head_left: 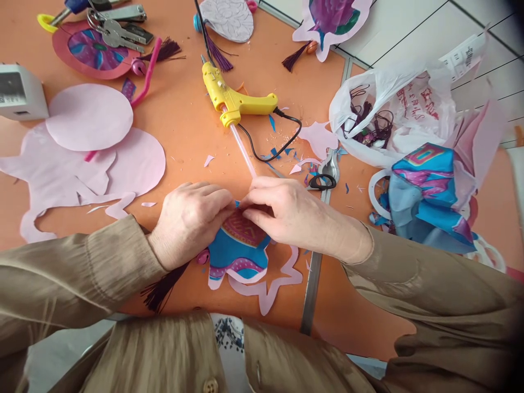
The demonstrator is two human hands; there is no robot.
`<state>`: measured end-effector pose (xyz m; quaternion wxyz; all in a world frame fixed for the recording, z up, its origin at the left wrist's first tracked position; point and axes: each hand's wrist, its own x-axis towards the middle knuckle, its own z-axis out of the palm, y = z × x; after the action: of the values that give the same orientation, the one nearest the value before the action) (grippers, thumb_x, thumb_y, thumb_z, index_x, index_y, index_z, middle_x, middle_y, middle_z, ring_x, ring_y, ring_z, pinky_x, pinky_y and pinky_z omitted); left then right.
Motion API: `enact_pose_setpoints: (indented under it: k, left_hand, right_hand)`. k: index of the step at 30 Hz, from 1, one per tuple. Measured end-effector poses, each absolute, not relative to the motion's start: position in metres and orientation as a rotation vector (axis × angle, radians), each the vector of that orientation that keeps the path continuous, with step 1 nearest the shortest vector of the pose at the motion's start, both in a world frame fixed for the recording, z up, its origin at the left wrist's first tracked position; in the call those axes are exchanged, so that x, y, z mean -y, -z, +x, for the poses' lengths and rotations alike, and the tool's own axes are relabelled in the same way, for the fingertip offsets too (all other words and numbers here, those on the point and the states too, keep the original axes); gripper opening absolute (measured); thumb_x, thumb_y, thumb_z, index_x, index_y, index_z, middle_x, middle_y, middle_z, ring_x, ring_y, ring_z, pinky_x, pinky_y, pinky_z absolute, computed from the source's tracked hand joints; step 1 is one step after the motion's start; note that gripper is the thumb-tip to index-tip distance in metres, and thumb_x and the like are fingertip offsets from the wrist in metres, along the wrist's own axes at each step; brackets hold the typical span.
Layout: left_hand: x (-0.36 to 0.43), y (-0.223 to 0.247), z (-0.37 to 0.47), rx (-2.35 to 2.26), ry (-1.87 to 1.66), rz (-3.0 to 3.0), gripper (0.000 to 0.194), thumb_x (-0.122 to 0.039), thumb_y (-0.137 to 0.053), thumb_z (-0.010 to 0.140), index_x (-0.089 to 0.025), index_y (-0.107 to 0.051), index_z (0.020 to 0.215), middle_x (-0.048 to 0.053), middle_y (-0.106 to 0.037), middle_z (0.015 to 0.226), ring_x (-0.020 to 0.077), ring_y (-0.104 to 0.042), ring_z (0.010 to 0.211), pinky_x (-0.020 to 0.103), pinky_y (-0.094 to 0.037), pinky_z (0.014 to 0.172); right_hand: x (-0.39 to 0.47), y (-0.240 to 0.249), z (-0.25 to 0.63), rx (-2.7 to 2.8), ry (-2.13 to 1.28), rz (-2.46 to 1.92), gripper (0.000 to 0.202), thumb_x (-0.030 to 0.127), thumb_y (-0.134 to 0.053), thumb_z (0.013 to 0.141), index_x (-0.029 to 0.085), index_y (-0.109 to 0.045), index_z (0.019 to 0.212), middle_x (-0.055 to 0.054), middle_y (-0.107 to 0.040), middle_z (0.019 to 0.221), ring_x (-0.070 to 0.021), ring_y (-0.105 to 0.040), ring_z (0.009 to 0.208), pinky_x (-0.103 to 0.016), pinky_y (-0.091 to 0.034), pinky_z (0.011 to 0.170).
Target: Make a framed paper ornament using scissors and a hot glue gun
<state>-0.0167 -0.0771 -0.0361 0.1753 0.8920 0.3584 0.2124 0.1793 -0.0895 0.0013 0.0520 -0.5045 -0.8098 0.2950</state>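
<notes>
My left hand [192, 221] and my right hand [286, 210] meet at the top edge of a blue patterned cutout [241, 248] with a pink backing. Both have fingers and thumb pinched on that edge, and the exact grip is partly hidden by the fingers. A pink bell [202, 256] and a dark tassel [161, 289] lie at the cutout's left, below my left wrist. Under its lower right side sits a pink paper offcut [268, 297]. Just beyond my right hand, a yellow glue gun [229, 98] lies on its side, its glue stick [243, 147] reaching toward my fingers.
Pink paper shapes [90, 117] and a white box [20, 90] are at left. Keys [114, 34] lie on a round ornament [82, 60]. At right are scissors [323, 181], a white plastic bag [347, 117] and blue printed fabric [426, 202]. Scraps litter the orange table [176, 131].
</notes>
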Motion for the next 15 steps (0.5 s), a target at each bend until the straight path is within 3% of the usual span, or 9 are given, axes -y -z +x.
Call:
enact_pose_setpoints:
  k: [6, 11, 15]
  left_hand:
    - [0.077, 0.037, -0.016, -1.048, -0.62, 2.535, 0.016, -0.02, -0.055, 0.088, -0.016, -0.064, 0.075, 0.003, -0.067, 0.069, 0.0157, -0.06, 0.064, 0.028, -0.043, 0.061]
    - [0.079, 0.031, -0.015, -1.131, -0.644, 2.42, 0.008, -0.017, -0.055, 0.082, -0.016, -0.063, 0.08, -0.002, -0.059, 0.059, 0.0109, -0.049, 0.049, 0.025, -0.038, 0.053]
    - [0.081, 0.027, -0.02, -1.047, -0.676, 2.411, 0.016, -0.01, -0.048, 0.079, -0.016, -0.063, 0.08, -0.001, -0.057, 0.06, 0.0112, -0.049, 0.052, 0.025, -0.04, 0.054]
  right_hand:
    - [0.089, 0.001, 0.175, 2.436, -0.875, -1.59, 0.016, 0.017, -0.059, 0.088, 0.014, -0.064, 0.074, -0.006, -0.06, 0.079, -0.0171, -0.058, 0.077, -0.031, -0.042, 0.069]
    - [0.089, 0.006, 0.173, 2.447, -0.778, -1.598, 0.016, 0.014, -0.055, 0.088, 0.017, -0.057, 0.072, -0.006, -0.06, 0.08, -0.017, -0.058, 0.075, -0.03, -0.042, 0.068]
    - [0.088, 0.007, 0.17, 2.471, -0.723, -1.617, 0.02, 0.013, -0.055, 0.087, 0.019, -0.051, 0.069, -0.004, -0.058, 0.076, -0.0161, -0.056, 0.07, -0.03, -0.039, 0.064]
